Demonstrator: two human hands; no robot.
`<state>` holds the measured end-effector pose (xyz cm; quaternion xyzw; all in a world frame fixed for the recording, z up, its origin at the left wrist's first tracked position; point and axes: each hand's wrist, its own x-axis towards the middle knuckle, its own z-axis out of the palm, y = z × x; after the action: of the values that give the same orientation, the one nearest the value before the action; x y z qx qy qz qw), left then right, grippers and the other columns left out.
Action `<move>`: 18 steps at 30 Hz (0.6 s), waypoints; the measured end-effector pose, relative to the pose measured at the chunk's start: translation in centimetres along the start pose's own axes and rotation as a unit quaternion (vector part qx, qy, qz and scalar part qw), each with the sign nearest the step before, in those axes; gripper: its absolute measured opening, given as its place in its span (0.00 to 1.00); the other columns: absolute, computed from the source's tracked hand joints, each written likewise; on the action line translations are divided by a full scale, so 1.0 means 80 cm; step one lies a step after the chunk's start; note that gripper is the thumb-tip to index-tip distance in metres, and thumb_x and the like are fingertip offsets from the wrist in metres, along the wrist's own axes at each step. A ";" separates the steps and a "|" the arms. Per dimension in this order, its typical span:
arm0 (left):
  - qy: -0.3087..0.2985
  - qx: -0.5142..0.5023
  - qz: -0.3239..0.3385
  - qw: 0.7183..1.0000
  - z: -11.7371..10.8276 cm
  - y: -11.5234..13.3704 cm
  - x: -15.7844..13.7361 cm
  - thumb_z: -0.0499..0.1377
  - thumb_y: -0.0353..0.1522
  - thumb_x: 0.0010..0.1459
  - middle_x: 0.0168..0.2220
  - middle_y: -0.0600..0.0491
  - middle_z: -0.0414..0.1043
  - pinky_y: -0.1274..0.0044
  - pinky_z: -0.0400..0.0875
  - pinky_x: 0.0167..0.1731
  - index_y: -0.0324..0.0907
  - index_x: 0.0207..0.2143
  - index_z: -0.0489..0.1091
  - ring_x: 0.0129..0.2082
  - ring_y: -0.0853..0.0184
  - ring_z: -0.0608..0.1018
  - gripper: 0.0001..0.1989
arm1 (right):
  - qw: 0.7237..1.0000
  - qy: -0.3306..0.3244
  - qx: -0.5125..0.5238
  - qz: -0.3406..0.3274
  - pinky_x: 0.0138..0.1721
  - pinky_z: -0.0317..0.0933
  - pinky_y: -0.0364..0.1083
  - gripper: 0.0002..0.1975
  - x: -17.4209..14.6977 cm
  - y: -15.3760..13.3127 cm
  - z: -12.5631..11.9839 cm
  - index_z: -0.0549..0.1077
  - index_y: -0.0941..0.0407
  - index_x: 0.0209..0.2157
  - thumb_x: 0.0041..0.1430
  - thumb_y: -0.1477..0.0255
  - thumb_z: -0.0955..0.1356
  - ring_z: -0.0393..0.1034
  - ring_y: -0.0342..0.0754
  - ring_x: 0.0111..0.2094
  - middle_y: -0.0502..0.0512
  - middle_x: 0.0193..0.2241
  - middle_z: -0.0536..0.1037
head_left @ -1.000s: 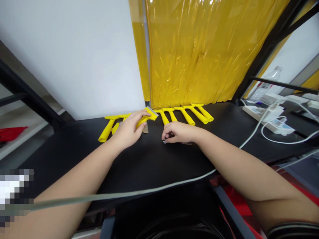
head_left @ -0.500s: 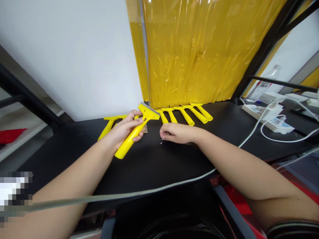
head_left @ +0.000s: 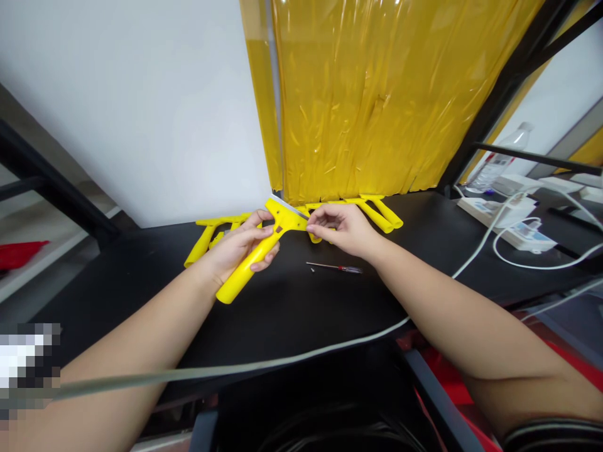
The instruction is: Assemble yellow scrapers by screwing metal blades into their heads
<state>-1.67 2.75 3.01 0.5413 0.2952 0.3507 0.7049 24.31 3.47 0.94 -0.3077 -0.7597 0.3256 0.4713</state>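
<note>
My left hand [head_left: 238, 246] is wrapped round the handle of a yellow scraper [head_left: 249, 267], held tilted above the black table with its metal-edged head up and to the right. My right hand [head_left: 351, 231] is at the right end of that head, thumb and fingertips pinched together; anything between them is too small to make out. Below the right hand, a thin screwdriver [head_left: 348, 269] with a clear and red handle lies on the table. Beside its tip is a tiny screw-like piece [head_left: 312, 270].
More yellow scrapers lie along the table's back edge, some at the right [head_left: 385, 220] and some at the left [head_left: 201, 245]. A power strip [head_left: 522, 233] with white cables sits at the right, near a plastic bottle [head_left: 502, 157]. A pale cable [head_left: 282, 361] crosses the front.
My right hand has risen from the tabletop to the scraper's head, uncovering the screwdriver. The scraper in my left hand has shifted slightly right.
</note>
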 end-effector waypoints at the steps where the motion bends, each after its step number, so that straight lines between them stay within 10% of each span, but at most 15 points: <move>1: 0.003 0.001 -0.001 1.000 0.001 -0.001 0.000 0.64 0.32 0.60 0.26 0.58 0.69 0.86 0.61 0.11 0.50 0.49 0.58 0.18 0.68 0.74 0.20 | 1.000 0.000 -0.003 -0.001 0.38 0.71 0.47 0.12 0.000 0.001 0.001 0.77 0.58 0.39 0.60 0.63 0.75 0.75 0.46 0.33 0.55 0.33 0.80; 18: 0.005 0.032 0.028 0.999 0.014 -0.012 0.000 0.62 0.33 0.62 0.23 0.59 0.69 0.86 0.60 0.12 0.52 0.47 0.55 0.18 0.68 0.73 0.18 | 0.997 0.012 -0.069 -0.041 0.36 0.62 0.46 0.05 0.006 0.007 0.005 0.78 0.56 0.36 0.59 0.69 0.74 0.62 0.43 0.33 0.52 0.38 0.66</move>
<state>-0.58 1.94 2.34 0.5698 0.2945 0.3629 0.6760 23.87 4.13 0.65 -0.3120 -0.7865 0.2495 0.4710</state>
